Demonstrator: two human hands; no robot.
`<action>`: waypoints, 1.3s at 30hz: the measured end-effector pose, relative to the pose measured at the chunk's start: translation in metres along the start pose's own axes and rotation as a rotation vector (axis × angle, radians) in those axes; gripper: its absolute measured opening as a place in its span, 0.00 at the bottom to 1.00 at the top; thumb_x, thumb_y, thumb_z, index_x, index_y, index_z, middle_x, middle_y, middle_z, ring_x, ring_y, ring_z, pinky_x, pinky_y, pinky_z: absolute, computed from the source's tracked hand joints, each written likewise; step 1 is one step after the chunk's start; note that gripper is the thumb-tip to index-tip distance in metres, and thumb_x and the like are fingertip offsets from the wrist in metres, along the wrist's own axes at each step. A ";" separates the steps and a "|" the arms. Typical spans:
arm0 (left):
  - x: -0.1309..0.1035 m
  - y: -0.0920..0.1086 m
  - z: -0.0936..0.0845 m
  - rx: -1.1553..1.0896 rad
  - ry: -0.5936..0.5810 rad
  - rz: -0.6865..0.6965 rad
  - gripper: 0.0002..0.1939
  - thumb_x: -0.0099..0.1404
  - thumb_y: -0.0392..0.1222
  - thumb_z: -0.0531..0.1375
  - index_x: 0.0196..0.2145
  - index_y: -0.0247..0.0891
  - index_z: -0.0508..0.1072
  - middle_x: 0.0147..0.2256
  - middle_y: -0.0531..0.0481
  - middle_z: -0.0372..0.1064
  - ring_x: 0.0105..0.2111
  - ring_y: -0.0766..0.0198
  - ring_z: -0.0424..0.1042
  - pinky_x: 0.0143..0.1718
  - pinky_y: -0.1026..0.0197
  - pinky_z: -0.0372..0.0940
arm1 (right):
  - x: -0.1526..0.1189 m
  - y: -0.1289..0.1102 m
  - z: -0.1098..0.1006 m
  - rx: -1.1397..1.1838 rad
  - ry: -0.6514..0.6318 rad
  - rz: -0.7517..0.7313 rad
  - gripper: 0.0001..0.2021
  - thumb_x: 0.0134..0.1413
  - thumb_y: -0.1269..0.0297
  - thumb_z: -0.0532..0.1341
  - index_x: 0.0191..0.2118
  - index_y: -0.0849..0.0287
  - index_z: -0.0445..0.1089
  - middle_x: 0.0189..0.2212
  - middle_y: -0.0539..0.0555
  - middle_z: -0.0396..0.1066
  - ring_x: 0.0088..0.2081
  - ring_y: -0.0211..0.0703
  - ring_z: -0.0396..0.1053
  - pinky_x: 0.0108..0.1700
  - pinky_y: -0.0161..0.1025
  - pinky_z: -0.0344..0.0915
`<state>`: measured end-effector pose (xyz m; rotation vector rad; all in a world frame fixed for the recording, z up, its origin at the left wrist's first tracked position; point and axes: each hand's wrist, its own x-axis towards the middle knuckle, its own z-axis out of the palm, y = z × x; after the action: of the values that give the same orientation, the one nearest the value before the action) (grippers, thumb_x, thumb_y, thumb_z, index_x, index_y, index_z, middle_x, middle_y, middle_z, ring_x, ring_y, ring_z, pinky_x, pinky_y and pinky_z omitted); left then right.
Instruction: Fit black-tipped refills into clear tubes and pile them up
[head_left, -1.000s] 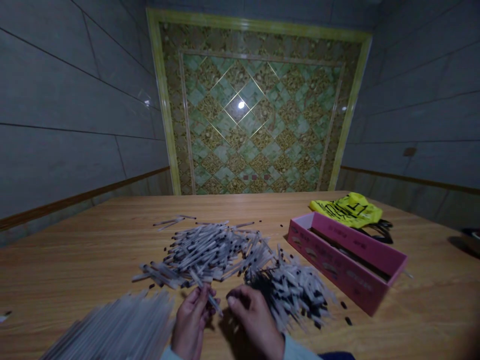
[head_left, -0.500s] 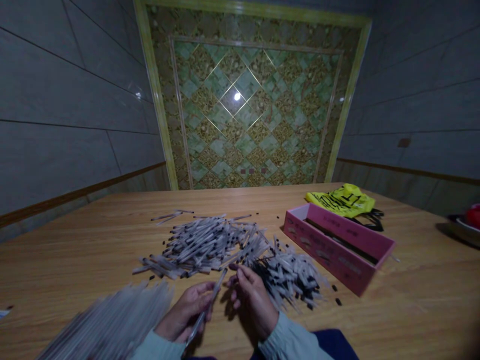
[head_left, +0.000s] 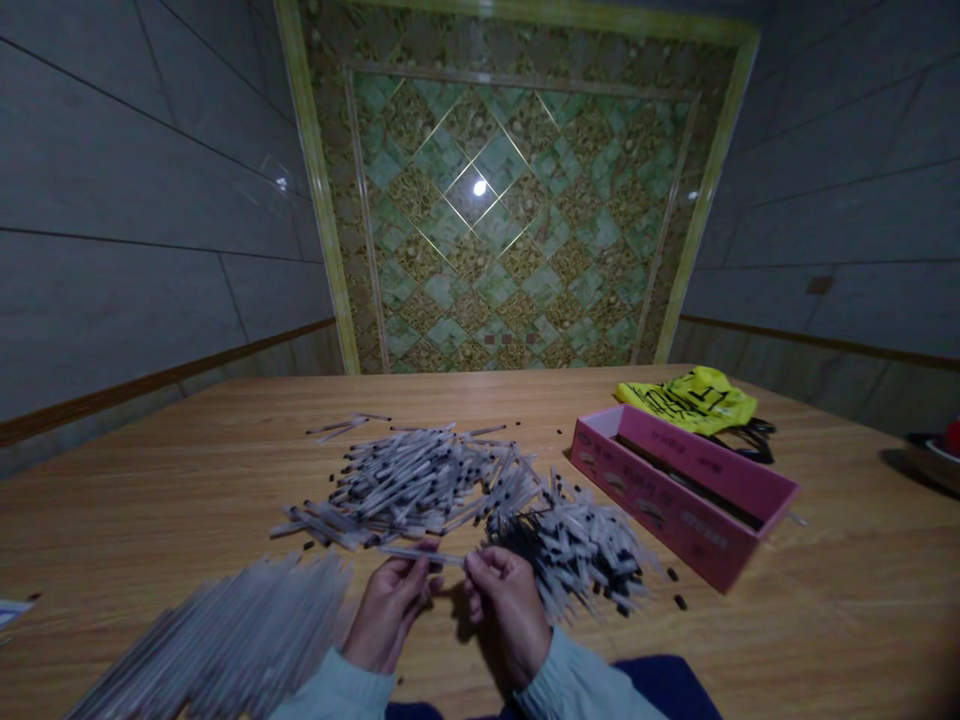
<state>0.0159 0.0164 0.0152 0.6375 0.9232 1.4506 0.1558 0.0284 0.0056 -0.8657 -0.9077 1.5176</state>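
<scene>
A thin, clear tube (head_left: 444, 557) lies crosswise between my two hands, close to the table's front edge. My left hand (head_left: 391, 608) pinches it near its middle. At its right end, the thumb and fingers of my right hand (head_left: 510, 606) are closed on it. Just beyond my hands spreads a pile of pale tubes with dark ends (head_left: 420, 480). A second pile, of clear and black pieces (head_left: 589, 550), is beside my right hand. Long clear tubes (head_left: 225, 640) lie in a bundle left of my left hand.
A pink open box (head_left: 675, 510) stands at the right, with a yellow bag (head_left: 694, 400) and black straps behind it. Small black caps (head_left: 680, 602) are scattered on the wooden table (head_left: 150, 450). A bowl (head_left: 937, 460) is at the far right edge.
The tube in my left hand has turned from steeply slanted to nearly level. My right hand, apart from it before, has closed on its right end.
</scene>
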 end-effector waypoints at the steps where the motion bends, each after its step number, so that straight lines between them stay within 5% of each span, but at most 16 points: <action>1: 0.000 -0.001 0.001 -0.003 0.007 0.006 0.17 0.44 0.43 0.69 0.32 0.33 0.75 0.27 0.48 0.74 0.26 0.68 0.71 0.31 0.66 0.67 | -0.001 0.001 0.000 0.005 -0.021 0.013 0.22 0.40 0.47 0.65 0.24 0.64 0.63 0.14 0.47 0.64 0.12 0.27 0.56 0.12 0.26 0.53; 15: -0.002 -0.008 0.004 0.015 0.140 0.102 0.18 0.42 0.46 0.69 0.30 0.33 0.74 0.29 0.46 0.76 0.29 0.64 0.73 0.30 0.64 0.69 | 0.000 0.016 -0.006 -0.136 -0.075 0.071 0.26 0.43 0.41 0.59 0.21 0.64 0.62 0.10 0.45 0.59 0.09 0.25 0.49 0.09 0.25 0.43; 20: 0.002 -0.012 0.000 0.053 0.161 0.117 0.19 0.40 0.46 0.70 0.30 0.33 0.75 0.29 0.46 0.76 0.29 0.62 0.74 0.30 0.64 0.69 | -0.001 0.016 -0.005 -0.143 -0.041 0.046 0.24 0.41 0.43 0.62 0.21 0.63 0.62 0.11 0.45 0.59 0.10 0.25 0.50 0.10 0.25 0.45; 26: 0.006 -0.015 -0.005 0.078 0.188 0.139 0.19 0.40 0.47 0.69 0.29 0.33 0.76 0.29 0.47 0.76 0.27 0.62 0.74 0.29 0.64 0.69 | -0.003 0.014 0.000 -0.054 -0.043 0.019 0.24 0.32 0.49 0.69 0.29 0.61 0.60 0.15 0.47 0.65 0.14 0.33 0.62 0.14 0.30 0.60; 32: 0.006 -0.012 -0.005 0.076 0.193 0.138 0.19 0.41 0.48 0.69 0.29 0.33 0.75 0.29 0.47 0.76 0.27 0.63 0.73 0.29 0.64 0.69 | -0.004 0.017 0.000 -0.160 -0.101 0.033 0.24 0.47 0.43 0.57 0.23 0.65 0.63 0.14 0.50 0.65 0.11 0.29 0.58 0.10 0.25 0.52; 37: 0.006 -0.013 -0.005 0.079 0.205 0.129 0.19 0.41 0.48 0.69 0.29 0.33 0.75 0.28 0.47 0.76 0.26 0.64 0.73 0.27 0.66 0.68 | -0.003 0.022 -0.004 -0.151 -0.053 -0.047 0.21 0.37 0.52 0.68 0.31 0.63 0.64 0.17 0.46 0.65 0.13 0.29 0.59 0.13 0.26 0.56; 39: 0.006 -0.014 -0.006 0.082 0.208 0.126 0.19 0.41 0.48 0.69 0.29 0.32 0.76 0.28 0.46 0.76 0.26 0.64 0.73 0.27 0.66 0.68 | -0.002 0.024 -0.005 -0.142 -0.070 -0.020 0.21 0.41 0.50 0.65 0.32 0.63 0.63 0.18 0.47 0.65 0.12 0.29 0.59 0.12 0.26 0.55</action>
<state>0.0181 0.0208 -0.0003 0.6224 1.1262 1.6203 0.1504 0.0247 -0.0183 -0.9066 -1.0827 1.4873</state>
